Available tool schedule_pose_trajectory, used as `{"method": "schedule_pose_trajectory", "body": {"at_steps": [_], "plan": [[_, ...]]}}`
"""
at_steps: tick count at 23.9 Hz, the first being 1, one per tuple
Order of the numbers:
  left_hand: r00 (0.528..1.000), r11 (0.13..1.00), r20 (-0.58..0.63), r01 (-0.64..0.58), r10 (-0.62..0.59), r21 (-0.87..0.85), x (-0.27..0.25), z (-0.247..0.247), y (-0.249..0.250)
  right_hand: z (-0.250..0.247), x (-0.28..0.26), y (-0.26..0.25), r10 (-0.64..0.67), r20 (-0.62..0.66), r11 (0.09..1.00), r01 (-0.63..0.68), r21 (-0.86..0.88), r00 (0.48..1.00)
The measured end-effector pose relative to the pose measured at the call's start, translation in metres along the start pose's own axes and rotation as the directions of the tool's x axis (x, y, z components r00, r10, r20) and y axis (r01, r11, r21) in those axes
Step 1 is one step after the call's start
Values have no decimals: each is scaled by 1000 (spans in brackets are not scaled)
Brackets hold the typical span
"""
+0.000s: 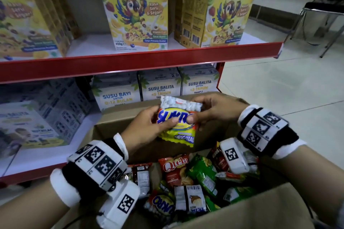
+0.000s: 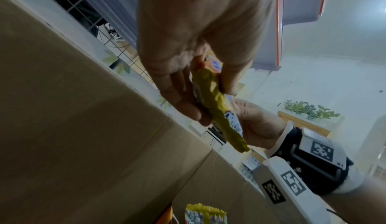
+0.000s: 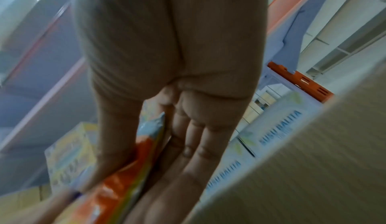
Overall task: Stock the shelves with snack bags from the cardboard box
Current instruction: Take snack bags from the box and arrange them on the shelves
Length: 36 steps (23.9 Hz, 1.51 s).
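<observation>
Both hands pinch the snack bag (image 1: 178, 121) above the cardboard box (image 1: 119, 117): left hand (image 1: 147, 126) and right hand (image 1: 216, 109) fingers clamped on opposite sides, lower shelf (image 1: 46, 156) beyond-left.

A shop aisle; red-edged shelves (image 1: 139, 61) of cereal boxes (image 1: 135, 9); milk cartons (image 1: 161, 87)

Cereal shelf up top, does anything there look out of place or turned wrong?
One does. Between the two front-facing cereal boxes, one cereal box stands turned, showing its side panel and barcodes instead of the parrot front. Nothing looks spilled or damaged.
</observation>
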<state>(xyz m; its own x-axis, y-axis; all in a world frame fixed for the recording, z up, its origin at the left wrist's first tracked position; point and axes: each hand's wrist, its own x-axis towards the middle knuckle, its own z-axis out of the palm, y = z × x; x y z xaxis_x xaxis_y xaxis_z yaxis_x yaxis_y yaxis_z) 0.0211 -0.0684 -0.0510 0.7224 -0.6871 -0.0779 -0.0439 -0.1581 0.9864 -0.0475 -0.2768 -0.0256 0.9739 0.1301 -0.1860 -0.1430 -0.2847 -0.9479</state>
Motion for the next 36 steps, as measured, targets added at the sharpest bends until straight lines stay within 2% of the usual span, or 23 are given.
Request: {"method": "schedule_pose_trajectory", "body": {"at_steps": [2,3,4,5,6,7,8,10,12,13,14,17,18,20,21,23,24,26,28,31,32,33,36], "plan": [[995,1000,-93,20,-19,6,4,-2,-9,-1,4,25,112,74,992,-117,56,991],[990,999,-137,30,-33,-26,6,-6,-13,1,9,43,199,108,979,-202,17,974],[985,997,-163,38,-49,-67,9,-9,-17,4,14,63,308,116,948,-293,-127,944],[982,992,-177,50,-70,-111,13,-13,-20,5,24,89,420,96,855,-358,-375,902],[980,988,-181,60,-86,-145,14,-15,-21,9,33,112,505,57,698,-369,-614,861],[980,984,-177,64,-93,-164,15,-16,-23,13,42,131,551,28,540,-331,-774,834],[982,983,-167,64,-93,-170,15,-16,-24,19,48,149,578,20,421,-277,-864,815],[985,983,-146,61,-87,-172,17,-17,-28,27,55,175,614,52,286,-161,-945,788],[987,980,-142,52,-81,-192,16,-20,-30,33,53,190,618,85,176,-33,-984,781],[987,980,-144,50,-79,-194,16,-22,-31,38,51,193,609,96,157,-1,-988,787],[986,980,-148,50,-80,-192,17,-26,-33,43,52,191,591,107,201,-18,-979,799],[985,979,-156,42,-74,-201,12,-34,-33,43,42,153,492,143,441,-105,-892,859],[983,976,-165,40,-77,-214,10,-35,-31,32,36,130,418,185,556,-88,-827,889],[979,964,-187,31,-82,-263,3,-39,-25,7,15,70,218,145,799,-91,-595,965],[979,962,-190,21,-75,-271,3,-39,-23,-5,2,39,97,112,880,-33,-474,989],[973,969,-225,-10,-48,-248,2,-37,-16,-22,-24,-8,-107,50,959,116,-260,993],[968,972,-248,-27,-33,-235,2,-35,-13,-26,-34,-24,-198,6,969,196,-147,980],[958,981,-286,-55,0,-185,-2,-30,-5,-24,-50,-44,-341,-65,934,346,89,938],[969,980,-247,-34,-16,-198,-7,-24,3,-18,-51,-49,-391,-120,880,408,242,913],[995,891,28,98,-96,-443,-20,-19,15,3,-43,-42,-413,-212,882,447,149,886],[995,861,63,100,-79,-499,-21,-20,17,7,-39,-39,-419,-236,875,459,152,877],[998,860,44,62,-47,-507,-21,-21,16,9,-36,-37,-419,-264,857,474,200,869],[990,935,-137,-78,32,-346,-19,-19,10,12,-33,-34,-349,-351,817,465,340,869]]}}
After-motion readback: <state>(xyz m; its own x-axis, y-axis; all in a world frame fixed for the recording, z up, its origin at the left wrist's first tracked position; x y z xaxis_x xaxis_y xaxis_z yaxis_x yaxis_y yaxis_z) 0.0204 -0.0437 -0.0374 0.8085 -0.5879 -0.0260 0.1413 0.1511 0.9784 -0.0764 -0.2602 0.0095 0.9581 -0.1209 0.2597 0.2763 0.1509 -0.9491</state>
